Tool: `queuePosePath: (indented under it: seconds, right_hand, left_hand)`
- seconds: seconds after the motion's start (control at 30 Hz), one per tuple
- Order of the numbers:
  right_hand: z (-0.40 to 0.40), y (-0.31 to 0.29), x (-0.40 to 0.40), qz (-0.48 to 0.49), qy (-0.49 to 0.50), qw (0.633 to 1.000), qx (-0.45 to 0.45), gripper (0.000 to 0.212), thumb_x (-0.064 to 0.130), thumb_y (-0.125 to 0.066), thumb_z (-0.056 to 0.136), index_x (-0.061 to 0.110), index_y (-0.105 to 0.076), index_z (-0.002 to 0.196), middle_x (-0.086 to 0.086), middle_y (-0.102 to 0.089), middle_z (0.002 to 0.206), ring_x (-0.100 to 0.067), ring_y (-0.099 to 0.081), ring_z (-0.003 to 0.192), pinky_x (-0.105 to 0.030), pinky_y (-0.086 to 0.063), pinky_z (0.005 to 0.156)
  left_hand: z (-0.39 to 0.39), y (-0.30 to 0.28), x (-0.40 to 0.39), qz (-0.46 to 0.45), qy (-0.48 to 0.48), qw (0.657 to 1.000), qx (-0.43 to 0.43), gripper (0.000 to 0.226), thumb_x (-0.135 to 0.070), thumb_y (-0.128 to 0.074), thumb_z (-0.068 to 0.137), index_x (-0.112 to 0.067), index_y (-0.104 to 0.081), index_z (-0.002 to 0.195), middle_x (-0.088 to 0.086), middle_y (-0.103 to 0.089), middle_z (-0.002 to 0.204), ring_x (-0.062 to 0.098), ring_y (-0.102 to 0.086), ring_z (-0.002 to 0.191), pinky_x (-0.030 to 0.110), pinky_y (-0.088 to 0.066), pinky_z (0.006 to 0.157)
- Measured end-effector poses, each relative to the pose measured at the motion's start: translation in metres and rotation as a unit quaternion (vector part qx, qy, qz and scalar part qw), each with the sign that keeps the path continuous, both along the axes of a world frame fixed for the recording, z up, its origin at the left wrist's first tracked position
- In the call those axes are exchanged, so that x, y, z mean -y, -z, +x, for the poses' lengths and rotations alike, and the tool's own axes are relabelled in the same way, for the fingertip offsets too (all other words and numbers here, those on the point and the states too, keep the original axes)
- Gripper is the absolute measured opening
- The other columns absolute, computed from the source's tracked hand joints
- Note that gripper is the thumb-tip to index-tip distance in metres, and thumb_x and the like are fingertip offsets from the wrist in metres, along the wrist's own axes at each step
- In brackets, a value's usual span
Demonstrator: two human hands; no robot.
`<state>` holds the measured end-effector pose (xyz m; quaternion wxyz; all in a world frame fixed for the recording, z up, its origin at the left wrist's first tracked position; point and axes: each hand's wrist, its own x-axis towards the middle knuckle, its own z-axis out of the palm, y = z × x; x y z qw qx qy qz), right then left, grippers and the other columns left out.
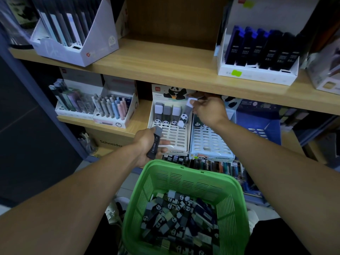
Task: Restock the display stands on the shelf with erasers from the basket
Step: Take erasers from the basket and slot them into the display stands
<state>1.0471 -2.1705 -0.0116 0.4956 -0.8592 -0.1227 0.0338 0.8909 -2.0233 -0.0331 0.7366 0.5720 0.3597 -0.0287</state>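
Observation:
A green basket (pixel 185 172) full of panda-sleeved erasers (pixel 176 221) sits low in front of me. On the middle shelf stand two slotted display stands: a white one (pixel 174 138) with three erasers (pixel 167 112) in its back row, and a pale blue one (pixel 207 142). My right hand (pixel 207 110) pinches a panda eraser (pixel 185 115) at its top, tilted over the back row's right end. My left hand (pixel 147 144) grips a dark eraser (pixel 156 142) in front of the white stand.
Pen and lead displays (pixel 114 109) fill the shelf to the left, and a blue stand (pixel 261 124) sits right of the pale one. The upper wooden shelf (pixel 165 65) overhangs the stands closely. More stock lies below the stands behind the basket.

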Motion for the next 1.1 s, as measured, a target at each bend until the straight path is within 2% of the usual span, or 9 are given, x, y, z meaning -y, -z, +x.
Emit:
queuePosePath:
  seconds: [0.13,0.23,0.33,0.4,0.53,0.7,0.83,1.0,1.1]
  right_hand:
    - [-0.008,0.007,-0.003,-0.004,-0.051,0.994,0.097,0.019,0.006,-0.061,0.098,0.006,-0.068,0.115,-0.004,-0.066,0.107,-0.018,-0.058,0.093,-0.033,-0.050,0.095]
    - [-0.010,0.014,-0.004,-0.034,-0.074,0.990,0.112,0.018,0.005,-0.057,0.100,0.006,-0.065,0.115,0.005,-0.057,0.097,-0.018,-0.051,0.086,-0.041,-0.048,0.086]
    - [-0.012,0.016,-0.003,-0.081,-0.095,0.984,0.129,0.017,0.006,-0.055,0.102,0.010,-0.064,0.115,0.001,-0.056,0.101,-0.017,-0.054,0.086,-0.043,-0.053,0.082]
    - [-0.013,0.015,-0.002,-0.077,-0.102,0.982,0.137,0.016,0.005,-0.054,0.101,0.010,-0.064,0.113,0.001,-0.058,0.101,-0.006,-0.056,0.084,-0.044,-0.053,0.081]
    - [-0.012,0.014,0.000,-0.074,-0.112,0.982,0.135,0.014,0.006,-0.057,0.101,0.010,-0.064,0.111,0.002,-0.058,0.094,0.019,-0.055,0.071,-0.030,-0.051,0.080]
    - [-0.010,0.014,0.002,-0.104,-0.110,0.977,0.150,0.014,0.007,-0.059,0.099,0.010,-0.066,0.111,-0.003,-0.061,0.095,-0.002,-0.057,0.075,-0.027,-0.049,0.078]
    - [-0.005,0.016,0.001,-0.159,-0.089,0.967,0.179,0.022,0.015,-0.059,0.100,0.013,-0.071,0.118,-0.005,-0.070,0.118,-0.021,-0.063,0.106,-0.031,-0.051,0.095]
    - [-0.003,0.016,-0.001,-0.181,-0.076,0.964,0.179,0.024,0.014,-0.057,0.101,0.011,-0.071,0.120,-0.006,-0.071,0.119,-0.021,-0.064,0.108,-0.028,-0.049,0.097]
    - [-0.001,0.013,-0.001,-0.176,-0.066,0.966,0.176,0.020,0.015,-0.060,0.099,0.011,-0.073,0.114,-0.007,-0.074,0.110,-0.021,-0.067,0.102,-0.031,-0.052,0.094]
  left_hand:
    - [0.006,0.001,0.002,0.049,-0.017,0.999,-0.018,0.033,-0.031,-0.042,0.107,-0.009,-0.062,0.123,0.006,-0.069,0.075,0.015,-0.050,0.049,0.021,-0.032,0.040]
    - [0.007,-0.001,0.007,0.054,-0.001,0.998,-0.012,0.021,-0.025,-0.054,0.103,-0.014,-0.066,0.116,0.001,-0.060,0.074,0.012,-0.047,0.053,0.023,-0.036,0.043]
    - [0.006,-0.001,0.008,0.044,0.024,0.999,0.005,0.014,-0.024,-0.061,0.100,-0.013,-0.062,0.108,0.001,-0.060,0.074,0.011,-0.050,0.051,0.021,-0.043,0.042]
    - [0.006,0.000,0.006,0.035,0.024,0.999,0.017,0.013,-0.022,-0.062,0.099,-0.012,-0.060,0.106,0.003,-0.061,0.077,0.012,-0.052,0.052,0.023,-0.046,0.044]
    - [0.005,-0.001,0.003,0.014,-0.002,1.000,0.022,0.010,-0.015,-0.051,0.104,-0.010,-0.060,0.103,0.009,-0.065,0.084,0.017,-0.056,0.060,0.028,-0.050,0.051]
    - [0.005,0.001,0.001,-0.003,-0.018,0.999,0.039,0.016,-0.002,-0.045,0.104,-0.003,-0.057,0.114,0.016,-0.068,0.098,0.022,-0.064,0.068,0.030,-0.058,0.057]
    - [0.003,-0.002,0.001,-0.030,-0.008,0.997,0.075,0.010,0.005,-0.051,0.099,-0.005,-0.054,0.103,0.017,-0.071,0.106,0.026,-0.073,0.078,0.030,-0.062,0.064]
    - [0.002,0.000,0.001,-0.035,0.006,0.995,0.090,0.024,-0.003,-0.057,0.098,-0.007,-0.049,0.120,0.017,-0.074,0.107,0.030,-0.075,0.082,0.035,-0.063,0.065]
    - [0.000,-0.002,0.002,-0.021,0.042,0.996,0.077,0.014,-0.015,-0.056,0.101,-0.014,-0.050,0.114,0.010,-0.076,0.103,0.029,-0.076,0.085,0.041,-0.063,0.066]
